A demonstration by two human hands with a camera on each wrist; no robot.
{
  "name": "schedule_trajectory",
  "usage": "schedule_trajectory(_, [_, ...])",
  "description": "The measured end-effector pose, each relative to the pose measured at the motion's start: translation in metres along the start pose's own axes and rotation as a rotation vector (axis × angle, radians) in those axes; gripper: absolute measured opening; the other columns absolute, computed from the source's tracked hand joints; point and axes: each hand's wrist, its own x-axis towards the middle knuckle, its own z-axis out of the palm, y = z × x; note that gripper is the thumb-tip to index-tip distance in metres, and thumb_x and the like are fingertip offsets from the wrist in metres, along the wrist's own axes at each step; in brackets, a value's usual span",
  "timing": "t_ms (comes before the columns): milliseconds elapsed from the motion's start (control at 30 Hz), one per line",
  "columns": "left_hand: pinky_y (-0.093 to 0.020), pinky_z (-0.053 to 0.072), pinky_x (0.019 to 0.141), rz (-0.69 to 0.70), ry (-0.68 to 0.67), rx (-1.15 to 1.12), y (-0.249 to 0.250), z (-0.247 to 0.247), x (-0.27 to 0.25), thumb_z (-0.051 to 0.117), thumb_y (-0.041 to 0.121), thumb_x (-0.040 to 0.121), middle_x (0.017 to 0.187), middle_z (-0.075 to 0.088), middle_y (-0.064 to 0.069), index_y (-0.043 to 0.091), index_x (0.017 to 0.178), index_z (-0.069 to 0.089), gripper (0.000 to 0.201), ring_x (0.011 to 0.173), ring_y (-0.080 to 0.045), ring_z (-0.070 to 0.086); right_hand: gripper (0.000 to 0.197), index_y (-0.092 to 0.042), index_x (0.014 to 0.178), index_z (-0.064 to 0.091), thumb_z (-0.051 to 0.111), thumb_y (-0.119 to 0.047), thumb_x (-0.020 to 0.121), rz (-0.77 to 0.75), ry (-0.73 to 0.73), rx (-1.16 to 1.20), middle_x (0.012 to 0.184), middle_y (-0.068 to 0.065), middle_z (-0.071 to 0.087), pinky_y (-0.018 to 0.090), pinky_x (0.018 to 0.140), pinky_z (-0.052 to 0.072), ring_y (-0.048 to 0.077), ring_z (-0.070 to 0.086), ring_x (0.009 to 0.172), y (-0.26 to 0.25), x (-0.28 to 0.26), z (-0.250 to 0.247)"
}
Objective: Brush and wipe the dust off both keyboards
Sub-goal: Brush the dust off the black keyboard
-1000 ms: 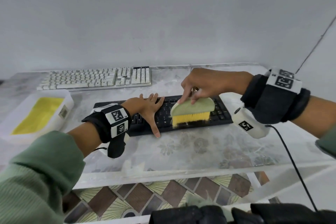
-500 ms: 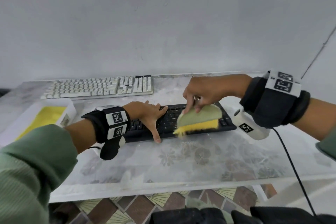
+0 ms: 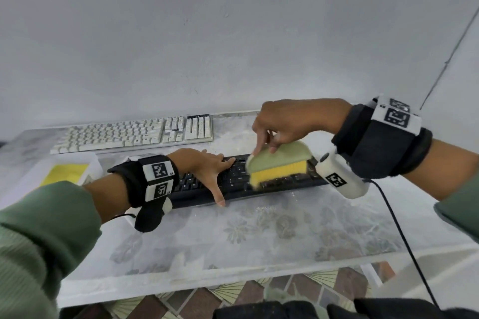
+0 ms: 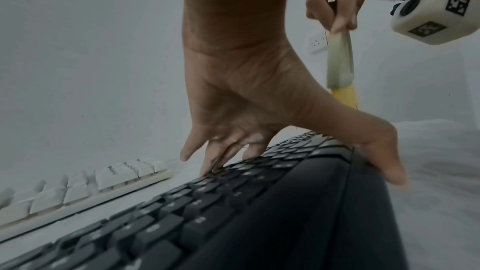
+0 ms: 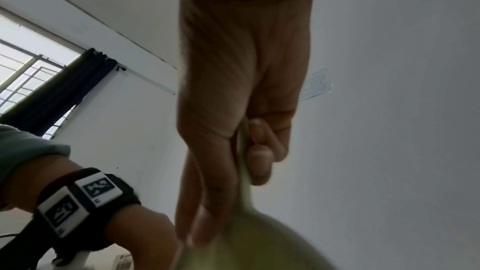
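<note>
A black keyboard (image 3: 233, 184) lies across the middle of the table, also filling the bottom of the left wrist view (image 4: 233, 213). My left hand (image 3: 207, 168) rests flat on its left half, fingers spread on the keys and thumb over the front edge (image 4: 233, 130). My right hand (image 3: 282, 124) pinches the top of a pale green brush (image 3: 278, 156) with yellow bristles, which stand on the keyboard's right half. That brush shows edge-on in the left wrist view (image 4: 340, 63) and blurred in the right wrist view (image 5: 259, 239). A white keyboard (image 3: 134, 134) lies behind, near the wall.
A white tray (image 3: 92, 160) holding a yellow cloth (image 3: 64, 175) sits at the left, beside the black keyboard. The patterned tabletop (image 3: 259, 235) stretches toward me to its front edge. A black cable (image 3: 404, 241) trails from my right wrist. The wall stands close behind the table.
The brush has moved rightward along the black keyboard with my right hand. My left hand has stayed on the keyboard's left half. The head view has tilted upward.
</note>
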Motion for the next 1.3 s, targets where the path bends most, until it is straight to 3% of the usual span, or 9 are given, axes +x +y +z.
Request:
schedule_trajectory(133, [-0.050, 0.028, 0.111, 0.006, -0.025, 0.008, -0.001, -0.002, 0.002, 0.063, 0.084, 0.056, 0.156, 0.012, -0.008, 0.031, 0.151, -0.011, 0.132, 0.137, -0.034, 0.026, 0.030, -0.023, 0.109, 0.070, 0.070, -0.014, 0.080, -0.053, 0.027, 0.067, 0.062, -0.015, 0.041, 0.008, 0.057, 0.032, -0.019, 0.044, 0.067, -0.011, 0.005, 0.011])
schedule_trajectory(300, [-0.047, 0.028, 0.111, 0.009, -0.013, 0.025, -0.001, -0.003, 0.002, 0.063, 0.079, 0.063, 0.154, 0.016, -0.006, 0.026, 0.151, -0.012, 0.128, 0.136, -0.034, 0.026, 0.033, -0.027, 0.109, 0.069, 0.072, -0.016, 0.078, 0.093, -0.113, -0.078, 0.068, -0.018, 0.047, 0.013, 0.055, 0.031, 0.004, 0.050, 0.074, 0.000, -0.006, 0.000])
schedule_trajectory(433, [-0.047, 0.028, 0.111, 0.017, -0.021, 0.026, -0.004, -0.006, 0.004, 0.064, 0.077, 0.065, 0.155, 0.014, -0.007, 0.026, 0.152, -0.010, 0.125, 0.137, -0.034, 0.026, 0.032, -0.026, 0.109, 0.069, 0.071, -0.017, 0.079, 0.010, 0.023, 0.022, 0.064, -0.017, 0.043, 0.010, 0.056, 0.031, -0.011, 0.047, 0.068, -0.003, 0.000, 0.001])
schedule_trajectory(567, [-0.046, 0.030, 0.109, 0.025, -0.010, 0.059, -0.003, -0.004, 0.004, 0.062, 0.080, 0.064, 0.153, 0.016, -0.007, 0.024, 0.151, -0.013, 0.128, 0.134, -0.034, 0.028, 0.031, -0.027, 0.110, 0.069, 0.069, -0.016, 0.081, 0.088, -0.134, -0.041, 0.066, -0.017, 0.044, 0.012, 0.055, 0.030, -0.002, 0.041, 0.063, 0.000, -0.005, 0.008])
schedule_trajectory(733, [-0.047, 0.026, 0.112, 0.036, -0.018, 0.034, -0.005, -0.003, 0.004, 0.063, 0.077, 0.066, 0.155, 0.014, -0.007, 0.024, 0.151, -0.013, 0.126, 0.138, -0.033, 0.024, 0.030, -0.030, 0.108, 0.069, 0.069, -0.016, 0.081, 0.028, -0.027, 0.007, 0.064, -0.017, 0.045, 0.010, 0.056, 0.032, -0.011, 0.045, 0.067, -0.001, -0.007, -0.003])
schedule_trajectory(867, [-0.047, 0.027, 0.110, 0.041, -0.012, 0.070, -0.003, -0.002, 0.006, 0.062, 0.080, 0.064, 0.154, 0.014, -0.009, 0.023, 0.151, -0.015, 0.129, 0.135, -0.035, 0.027, 0.030, -0.031, 0.109, 0.068, 0.069, -0.019, 0.082, 0.095, -0.154, -0.086, 0.066, -0.018, 0.045, 0.011, 0.054, 0.030, -0.003, 0.041, 0.063, 0.004, -0.009, 0.006])
schedule_trajectory(1033, [-0.048, 0.019, 0.114, 0.044, -0.008, 0.055, -0.005, -0.001, 0.006, 0.062, 0.078, 0.065, 0.157, 0.010, -0.010, 0.023, 0.151, -0.015, 0.127, 0.140, -0.036, 0.020, 0.030, -0.031, 0.108, 0.069, 0.068, -0.015, 0.082, 0.011, -0.007, 0.052, 0.062, -0.017, 0.044, 0.011, 0.056, 0.031, -0.016, 0.044, 0.071, 0.002, -0.012, 0.003])
schedule_trajectory(1167, [-0.051, 0.018, 0.116, 0.042, -0.013, 0.059, -0.004, 0.001, 0.007, 0.062, 0.081, 0.061, 0.158, 0.006, -0.010, 0.023, 0.150, -0.018, 0.133, 0.141, -0.037, 0.016, 0.029, -0.034, 0.107, 0.069, 0.067, -0.018, 0.083, 0.081, -0.109, -0.072, 0.062, -0.019, 0.044, 0.013, 0.054, 0.031, -0.006, 0.043, 0.062, 0.003, -0.013, 0.010])
schedule_trajectory(1300, [-0.049, 0.014, 0.117, 0.052, 0.002, 0.048, -0.007, 0.003, 0.008, 0.061, 0.081, 0.063, 0.158, 0.005, -0.010, 0.021, 0.150, -0.016, 0.131, 0.142, -0.035, 0.014, 0.030, -0.036, 0.107, 0.068, 0.066, -0.017, 0.084, 0.041, -0.012, -0.008, 0.062, -0.018, 0.043, 0.013, 0.054, 0.029, -0.010, 0.045, 0.069, 0.002, -0.014, 0.007])
